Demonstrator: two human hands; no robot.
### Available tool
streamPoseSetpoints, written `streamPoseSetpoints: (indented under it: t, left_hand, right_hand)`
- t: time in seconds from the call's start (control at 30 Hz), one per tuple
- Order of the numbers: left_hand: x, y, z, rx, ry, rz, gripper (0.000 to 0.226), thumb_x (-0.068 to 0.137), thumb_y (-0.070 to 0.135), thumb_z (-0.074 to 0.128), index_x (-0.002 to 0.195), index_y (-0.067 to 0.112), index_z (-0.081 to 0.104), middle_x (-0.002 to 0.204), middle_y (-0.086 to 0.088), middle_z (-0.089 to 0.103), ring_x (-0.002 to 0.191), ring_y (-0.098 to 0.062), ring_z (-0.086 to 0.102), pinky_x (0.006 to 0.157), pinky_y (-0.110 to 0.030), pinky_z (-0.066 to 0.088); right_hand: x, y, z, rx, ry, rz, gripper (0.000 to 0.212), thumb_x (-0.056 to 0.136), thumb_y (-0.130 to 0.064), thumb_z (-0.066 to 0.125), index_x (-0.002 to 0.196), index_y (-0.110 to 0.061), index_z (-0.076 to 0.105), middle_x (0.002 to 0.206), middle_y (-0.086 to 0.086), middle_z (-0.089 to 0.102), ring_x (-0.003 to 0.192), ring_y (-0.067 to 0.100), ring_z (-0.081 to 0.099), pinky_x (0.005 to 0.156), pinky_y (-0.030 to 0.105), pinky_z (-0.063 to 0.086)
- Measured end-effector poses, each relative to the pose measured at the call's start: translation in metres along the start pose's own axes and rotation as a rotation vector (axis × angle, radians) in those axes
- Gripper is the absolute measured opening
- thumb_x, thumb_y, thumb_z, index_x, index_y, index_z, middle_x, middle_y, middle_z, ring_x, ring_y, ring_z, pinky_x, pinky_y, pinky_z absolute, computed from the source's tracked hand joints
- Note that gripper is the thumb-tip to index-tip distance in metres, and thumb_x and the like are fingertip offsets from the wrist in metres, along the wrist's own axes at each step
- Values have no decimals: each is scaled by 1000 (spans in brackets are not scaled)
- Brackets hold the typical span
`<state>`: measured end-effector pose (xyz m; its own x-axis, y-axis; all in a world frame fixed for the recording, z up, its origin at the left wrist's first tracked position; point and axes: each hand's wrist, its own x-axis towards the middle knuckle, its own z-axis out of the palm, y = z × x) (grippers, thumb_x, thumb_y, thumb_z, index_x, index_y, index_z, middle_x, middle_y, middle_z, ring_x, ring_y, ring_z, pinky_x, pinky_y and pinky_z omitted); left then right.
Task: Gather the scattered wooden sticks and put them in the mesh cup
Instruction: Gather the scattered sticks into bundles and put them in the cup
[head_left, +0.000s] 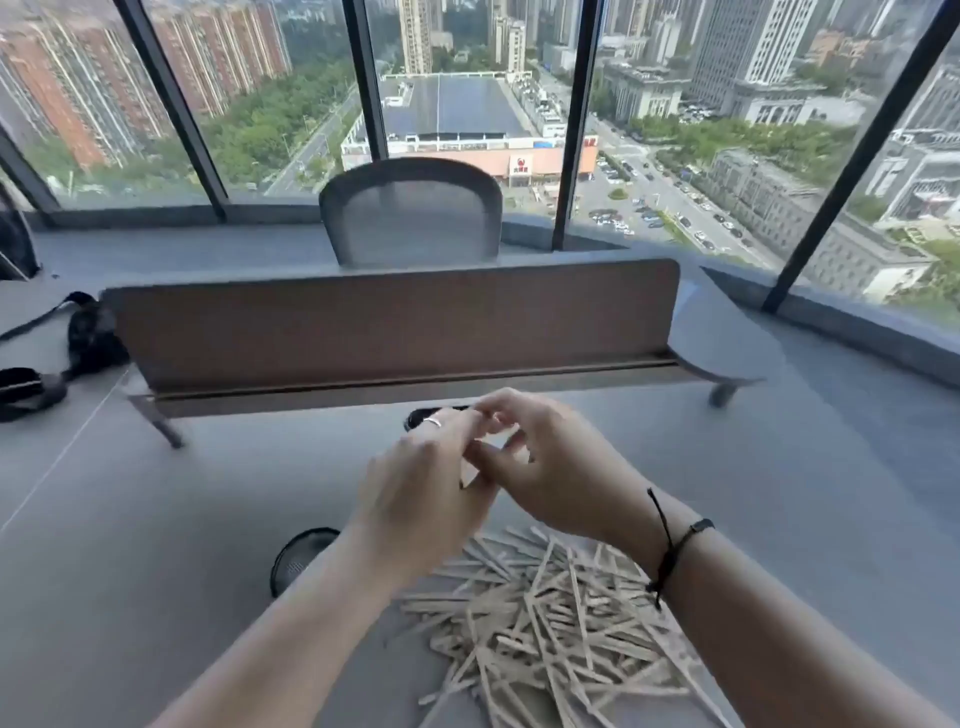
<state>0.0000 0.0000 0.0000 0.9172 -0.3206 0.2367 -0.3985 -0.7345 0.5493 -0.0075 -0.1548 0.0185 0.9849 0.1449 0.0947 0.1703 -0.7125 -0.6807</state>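
Wooden sticks (545, 618) piled; left hand (415, 499), right hand (545, 467) meet above

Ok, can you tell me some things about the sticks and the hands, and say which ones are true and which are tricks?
1. The wooden sticks lie in a messy pile on the grey table. True.
2. The left hand and right hand are far apart. False: they meet above the pile.
3. A black mesh cup sits left of the pile. True.
4. A black cord is on the left wrist. False: it is on the right wrist.
5. The chair behind the divider has someone in it. False: it is empty.
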Motion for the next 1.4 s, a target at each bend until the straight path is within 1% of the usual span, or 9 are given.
streamPoseSetpoints:
  t: [0.13,0.2,0.3,0.43,0.67,0.9,1.0,1.2,1.4]
  left_hand:
    - [-55,-58,96,46,-171,-22,43,81,38,56,124,42,56,114,19,68,89,-10,67,67,-31,51]
    - [-80,-82,135,89,-226,-29,48,79,41,54,127,44,53,117,21,66,86,-11,67,65,-30,50]
    - [-106,-113,179,215,-251,30,58,79,52,49,135,37,52,133,16,59,107,-15,63,81,-31,51]
    - [-127,-148,215,246,-180,152,62,75,48,57,131,22,60,137,2,57,125,-24,54,104,-40,43]
    - [-138,-151,219,262,-80,189,58,75,41,46,131,28,54,139,11,53,116,-21,54,93,-35,39]
    - [-155,-147,205,251,-81,99,62,86,57,53,143,35,44,139,9,56,127,-18,50,94,-32,40]
    - [-153,-155,204,239,-66,70,64,88,66,53,143,35,43,140,10,54,128,-17,49,93,-33,41]
    - [-146,-165,207,325,-39,43,91,75,91,33,144,32,39,134,5,52,129,-21,44,105,-42,40]
    - [-144,-165,207,340,-13,35,96,67,98,32,136,32,43,121,6,60,119,-20,52,95,-39,43]
  right_hand:
    - [-38,79,83,-146,-166,52,35,91,-46,55,123,-34,55,119,-11,63,107,13,59,89,31,47]
    - [-58,112,122,-198,-164,55,41,91,-49,54,130,-36,51,126,-12,57,115,15,54,95,32,42]
    - [-81,151,169,-273,-130,53,47,87,-55,52,131,-38,50,129,-14,53,121,16,50,104,33,36]
    - [-104,175,213,-319,17,-40,42,88,-53,50,124,-32,57,120,-10,59,115,17,53,104,40,39]
    - [-117,178,232,-422,192,-194,39,93,-45,47,128,-30,55,119,-7,61,112,18,54,99,29,36]
    - [-127,176,231,-470,284,-187,41,90,-56,53,123,-33,59,118,-8,60,110,21,57,97,34,41]
    - [-128,181,228,-459,353,-168,43,89,-59,57,120,-30,62,113,-6,61,103,20,59,92,34,44]
    - [-127,188,223,-505,343,-79,53,83,-69,55,123,-34,60,119,-9,58,112,18,55,100,34,39]
    - [-127,191,218,-510,346,44,66,76,-80,50,130,-42,47,130,-9,48,122,21,47,103,36,34]
